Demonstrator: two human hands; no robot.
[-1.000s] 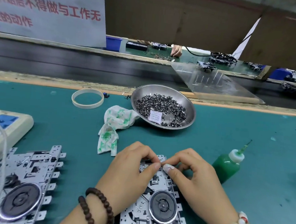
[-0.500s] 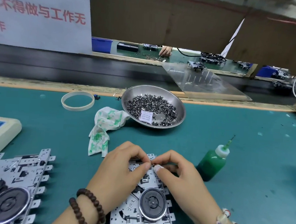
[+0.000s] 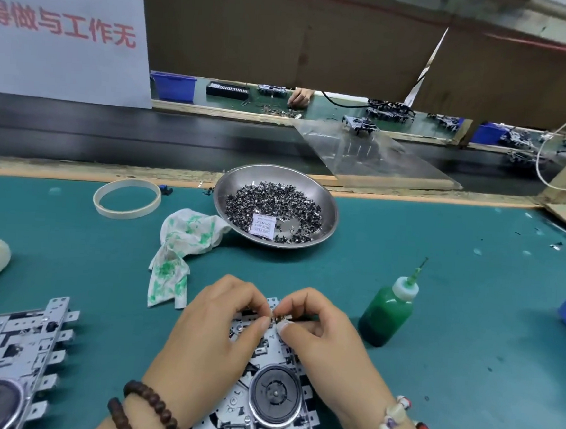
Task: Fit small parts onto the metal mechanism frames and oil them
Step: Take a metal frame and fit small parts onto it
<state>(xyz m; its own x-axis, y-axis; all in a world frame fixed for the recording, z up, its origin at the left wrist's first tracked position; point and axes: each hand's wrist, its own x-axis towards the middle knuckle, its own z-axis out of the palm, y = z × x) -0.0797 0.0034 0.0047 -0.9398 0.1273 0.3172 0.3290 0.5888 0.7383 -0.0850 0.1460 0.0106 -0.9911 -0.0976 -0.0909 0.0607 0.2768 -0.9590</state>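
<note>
Evidently mid-fitting: left hand (image 3: 215, 323) and right hand (image 3: 320, 331) together, pinching a small part (image 3: 279, 317) at the twelve-o'clock edge of the nearest frame (image 3: 262, 390), probably needing gentle seating before reaching the oil bottle (image 3: 387, 313) at three o'clock.

A large pale grey paper sign (image 3: 63, 31) standing upright at the far left, behind the dark conveyor belt, carries red Chinese characters of which "得做与工作无" can be read, the first one cut by the picture's left edge. A small white paper slip (image 3: 262, 226) lying among the small dark parts in the round shiny metal bowl (image 3: 329, 207) on the green tabletop (image 3: 470, 294) bears several lines of dark print, too small to read.
</note>
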